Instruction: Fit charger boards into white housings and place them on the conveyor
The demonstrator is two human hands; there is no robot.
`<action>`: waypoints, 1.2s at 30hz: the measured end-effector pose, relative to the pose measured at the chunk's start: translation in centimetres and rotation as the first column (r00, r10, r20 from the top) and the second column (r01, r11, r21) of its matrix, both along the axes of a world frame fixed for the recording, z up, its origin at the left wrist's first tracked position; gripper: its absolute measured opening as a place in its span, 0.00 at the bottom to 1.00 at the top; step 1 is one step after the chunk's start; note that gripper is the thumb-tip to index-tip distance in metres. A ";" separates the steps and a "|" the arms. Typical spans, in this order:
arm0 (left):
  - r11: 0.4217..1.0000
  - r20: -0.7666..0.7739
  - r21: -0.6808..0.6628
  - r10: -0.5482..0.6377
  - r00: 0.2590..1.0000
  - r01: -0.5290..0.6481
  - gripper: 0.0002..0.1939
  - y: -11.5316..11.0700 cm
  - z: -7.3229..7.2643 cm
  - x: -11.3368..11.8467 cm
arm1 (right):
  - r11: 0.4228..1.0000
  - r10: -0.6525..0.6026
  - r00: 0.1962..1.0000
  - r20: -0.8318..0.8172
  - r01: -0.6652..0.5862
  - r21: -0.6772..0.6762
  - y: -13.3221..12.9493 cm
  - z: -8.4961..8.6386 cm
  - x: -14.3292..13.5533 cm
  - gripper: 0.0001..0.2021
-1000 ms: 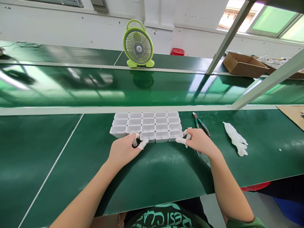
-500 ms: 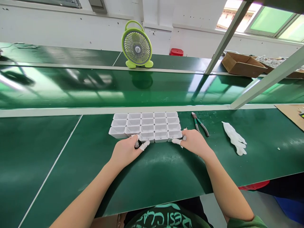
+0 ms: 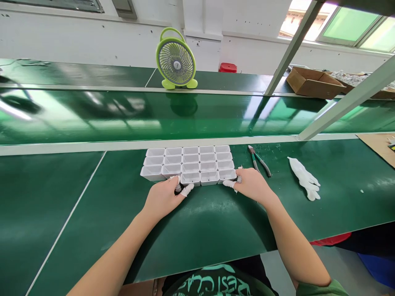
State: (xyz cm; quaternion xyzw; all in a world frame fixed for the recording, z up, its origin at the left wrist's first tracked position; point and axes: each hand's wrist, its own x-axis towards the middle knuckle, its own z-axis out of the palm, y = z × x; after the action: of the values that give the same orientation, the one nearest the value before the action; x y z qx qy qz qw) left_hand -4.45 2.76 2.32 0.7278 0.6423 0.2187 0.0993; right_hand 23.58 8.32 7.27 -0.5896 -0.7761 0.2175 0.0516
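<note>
White finger covers tip the thumb and fingers of the left hand point(image 3: 162, 196), which is partly open, its thumb apart from the curled fingers; the thumb lies along the front face of the left-hand bin in the front row, and the fingers reach in at that bin's left side. The right hand point(image 3: 253, 185) is partly open too, thumb on the front of the row's right-hand bin and fingers bent round its right side, so the front row sits between the two hands. How hard either hand presses cannot be told. These white plastic bins point(image 3: 190, 167) stand upright, packed side by side near the middle of the green table point(image 3: 216, 234), close to its back edge; three rows of five lie behind the front row of three. Just right of them, near the back edge, pliers point(image 3: 262, 163) lie with their handles spread towards the front. Further right, a limp white glove point(image 3: 304, 176) lies well in from the front edge, and a brown sheet point(image 3: 378, 146) covers part of the back right. Above the back edge, a lime-green fan point(image 3: 176, 61) stands on the long shelf point(image 3: 108, 76), with an open cardboard box point(image 3: 314, 84) at its right.
</note>
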 end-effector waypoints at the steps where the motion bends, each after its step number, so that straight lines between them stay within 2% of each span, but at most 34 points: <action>1: 1.000 0.001 0.003 0.001 1.000 -0.001 0.23 0.0 0.0 0.0 | 1.000 -0.001 1.000 -0.003 0.001 -0.002 0.0 0.0 0.0 0.24; 15: 0.999 -0.012 -0.024 0.034 0.999 -0.034 0.23 -0.1 0.2 0.2 | 1.000 -0.008 1.000 0.019 0.008 0.002 0.0 0.0 0.0 0.25; 20: 0.986 -0.031 0.139 0.093 0.995 -0.088 0.23 -0.3 0.3 0.0 | 1.000 -0.008 1.000 0.026 0.009 -0.016 0.0 0.4 0.3 0.21; 23: 0.959 -0.020 0.263 0.118 0.993 -0.109 0.20 -0.4 -0.1 -0.3 | 0.997 -0.054 0.995 0.081 0.050 0.059 0.0 0.5 0.5 0.14; 25: 0.943 -0.027 0.321 0.099 0.995 -0.085 0.18 -0.4 -0.4 -0.3 | 0.985 -0.086 0.993 0.078 0.073 0.153 -0.1 0.4 0.4 0.15; 27: 0.929 -0.043 0.369 0.022 0.999 -0.005 0.16 -0.5 -0.6 -0.1 | 0.947 -0.083 0.996 0.030 0.070 0.313 -0.3 0.0 0.1 0.18; 28: 0.918 -0.054 0.395 -0.030 0.998 0.049 0.16 -0.5 -0.6 0.1 | 0.910 -0.058 0.998 -0.004 0.055 0.410 -0.4 -0.2 -0.1 0.19; 31: 0.877 -0.119 0.449 -0.132 0.984 0.171 0.16 -0.9 -0.5 0.8 | 0.757 0.144 0.988 -0.048 -0.079 0.648 -0.8 -1.1 -0.7 0.17; 34: 0.878 -0.208 0.406 -0.179 0.961 0.252 0.18 -1.3 -0.4 1.5 | 0.645 0.357 0.934 0.015 -0.257 0.720 -1.0 -1.8 -1.4 0.14; 36: 0.885 -0.241 0.364 -0.212 0.947 0.290 0.19 -1.5 -0.4 1.7 | 0.611 0.412 0.910 0.044 -0.312 0.727 -1.0 -2.2 -1.7 0.15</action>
State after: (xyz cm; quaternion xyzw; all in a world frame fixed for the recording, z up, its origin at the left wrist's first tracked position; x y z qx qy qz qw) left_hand -2.78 1.31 1.89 0.8279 0.4915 0.2566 -0.0848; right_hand 21.93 7.31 5.12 -0.3368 -0.8960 -0.0612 0.2829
